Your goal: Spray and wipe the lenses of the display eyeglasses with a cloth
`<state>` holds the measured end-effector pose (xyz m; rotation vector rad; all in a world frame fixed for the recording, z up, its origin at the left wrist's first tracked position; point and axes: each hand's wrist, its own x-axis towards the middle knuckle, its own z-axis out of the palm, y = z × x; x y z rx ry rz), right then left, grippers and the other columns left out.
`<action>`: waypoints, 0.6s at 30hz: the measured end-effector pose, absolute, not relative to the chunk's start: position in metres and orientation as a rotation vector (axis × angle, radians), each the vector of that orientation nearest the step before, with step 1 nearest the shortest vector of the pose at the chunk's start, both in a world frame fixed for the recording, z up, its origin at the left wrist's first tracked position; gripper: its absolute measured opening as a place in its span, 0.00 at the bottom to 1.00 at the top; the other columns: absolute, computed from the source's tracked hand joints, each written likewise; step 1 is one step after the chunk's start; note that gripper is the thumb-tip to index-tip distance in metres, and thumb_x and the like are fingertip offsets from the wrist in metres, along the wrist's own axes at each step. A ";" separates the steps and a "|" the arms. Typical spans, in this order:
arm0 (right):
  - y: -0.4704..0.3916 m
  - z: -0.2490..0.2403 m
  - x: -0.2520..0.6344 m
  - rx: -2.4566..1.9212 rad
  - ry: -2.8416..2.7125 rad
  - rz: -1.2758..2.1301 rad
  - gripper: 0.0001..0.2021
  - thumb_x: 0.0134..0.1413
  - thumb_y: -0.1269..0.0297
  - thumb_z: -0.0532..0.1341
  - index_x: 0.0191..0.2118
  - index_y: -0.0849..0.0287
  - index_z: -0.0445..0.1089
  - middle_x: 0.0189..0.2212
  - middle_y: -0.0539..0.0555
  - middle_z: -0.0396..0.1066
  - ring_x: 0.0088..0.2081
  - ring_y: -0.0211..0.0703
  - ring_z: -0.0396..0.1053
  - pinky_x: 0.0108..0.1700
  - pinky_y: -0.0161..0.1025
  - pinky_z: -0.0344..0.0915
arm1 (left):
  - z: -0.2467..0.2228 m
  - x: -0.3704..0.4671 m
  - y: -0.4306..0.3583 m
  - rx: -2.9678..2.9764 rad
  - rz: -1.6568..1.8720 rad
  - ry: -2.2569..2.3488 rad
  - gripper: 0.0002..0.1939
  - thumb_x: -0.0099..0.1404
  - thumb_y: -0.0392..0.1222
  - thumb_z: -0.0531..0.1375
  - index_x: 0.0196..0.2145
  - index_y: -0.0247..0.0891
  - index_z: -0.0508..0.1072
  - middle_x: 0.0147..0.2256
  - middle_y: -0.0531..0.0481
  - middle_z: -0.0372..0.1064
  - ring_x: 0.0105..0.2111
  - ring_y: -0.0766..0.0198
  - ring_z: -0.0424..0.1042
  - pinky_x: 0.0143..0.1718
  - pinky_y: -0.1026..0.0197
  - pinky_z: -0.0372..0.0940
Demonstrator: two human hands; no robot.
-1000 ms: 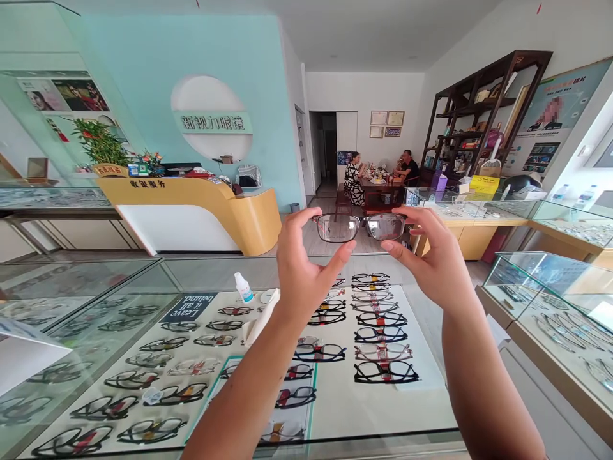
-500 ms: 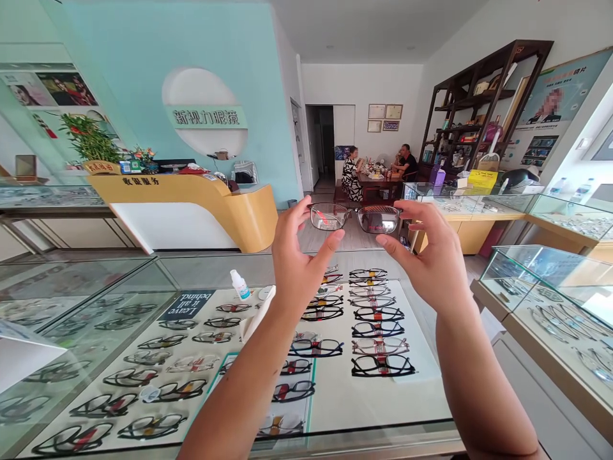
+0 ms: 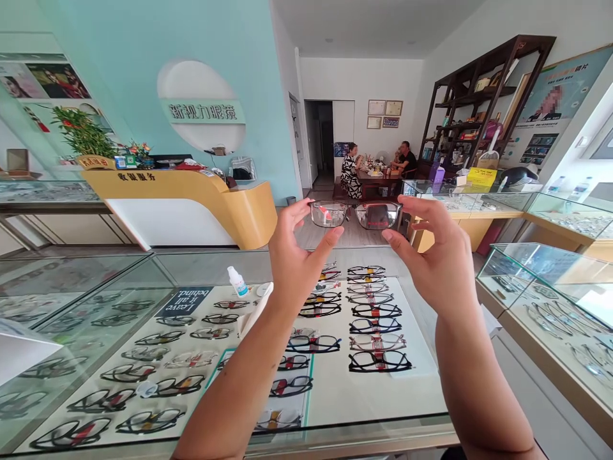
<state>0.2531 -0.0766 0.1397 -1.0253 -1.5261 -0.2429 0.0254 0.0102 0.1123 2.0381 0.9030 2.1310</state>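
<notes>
A pair of thin dark-framed eyeglasses (image 3: pixel 377 216) is held up at arm's length over the glass display counter, with red printing on one lens. My left hand (image 3: pixel 297 252) grips its left end between thumb and fingers. The right end is pinched by my right hand (image 3: pixel 437 259). Below, several pairs of glasses (image 3: pixel 380 362) lie in a column on the white surface, many with red or yellow tags. My left forearm hides part of another column and a white object. A small white spray bottle (image 3: pixel 237 282) stands tilted beyond the glasses at the left.
A teal-edged tray (image 3: pixel 308 399) with glasses lies under my left forearm. Further glass cases (image 3: pixel 550 300) stand at the right. A yellow-and-white reception desk (image 3: pixel 182 217) is across the room. Two people (image 3: pixel 352 172) sit at a dark table in the back, beside a wooden shelf (image 3: pixel 472 105).
The camera view has shifted slightly, so the counter and room sit a little further left and higher. Both hands keep hold of the eyeglasses, which have barely moved.
</notes>
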 end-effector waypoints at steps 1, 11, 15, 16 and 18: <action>-0.077 0.140 0.253 -1.024 -1.526 -0.249 0.19 0.68 0.57 0.70 0.62 0.46 0.75 0.62 0.57 0.82 0.60 0.59 0.81 0.56 0.61 0.82 | 0.112 0.025 0.009 2.051 2.139 0.916 0.37 0.65 0.64 0.78 0.63 0.46 0.74 0.60 0.41 0.81 0.62 0.45 0.81 0.64 0.39 0.76; -0.077 0.138 0.255 -1.141 -1.509 -0.176 0.21 0.70 0.56 0.66 0.65 0.48 0.78 0.57 0.60 0.85 0.57 0.63 0.84 0.56 0.67 0.83 | 0.111 0.035 -0.005 2.183 2.428 1.002 0.35 0.66 0.63 0.77 0.61 0.44 0.73 0.54 0.42 0.81 0.56 0.49 0.81 0.58 0.45 0.77; -0.077 0.137 0.255 -1.161 -1.527 -0.159 0.21 0.70 0.55 0.67 0.65 0.50 0.79 0.57 0.61 0.86 0.56 0.65 0.85 0.56 0.69 0.83 | 0.110 0.037 -0.009 2.196 2.423 0.993 0.36 0.67 0.61 0.77 0.63 0.44 0.72 0.54 0.42 0.79 0.57 0.47 0.80 0.61 0.44 0.75; -0.077 0.138 0.255 -1.168 -1.530 -0.151 0.21 0.70 0.55 0.67 0.65 0.50 0.79 0.57 0.62 0.86 0.56 0.66 0.85 0.56 0.70 0.83 | 0.110 0.037 -0.010 2.199 2.429 0.989 0.36 0.67 0.60 0.77 0.63 0.44 0.72 0.54 0.42 0.79 0.58 0.47 0.80 0.61 0.43 0.75; -0.078 0.138 0.255 -1.181 -1.530 -0.137 0.22 0.69 0.54 0.67 0.65 0.50 0.79 0.56 0.62 0.86 0.56 0.67 0.84 0.56 0.70 0.82 | 0.111 0.037 -0.012 2.209 2.438 0.984 0.35 0.66 0.60 0.78 0.63 0.45 0.73 0.55 0.41 0.79 0.59 0.45 0.79 0.61 0.42 0.74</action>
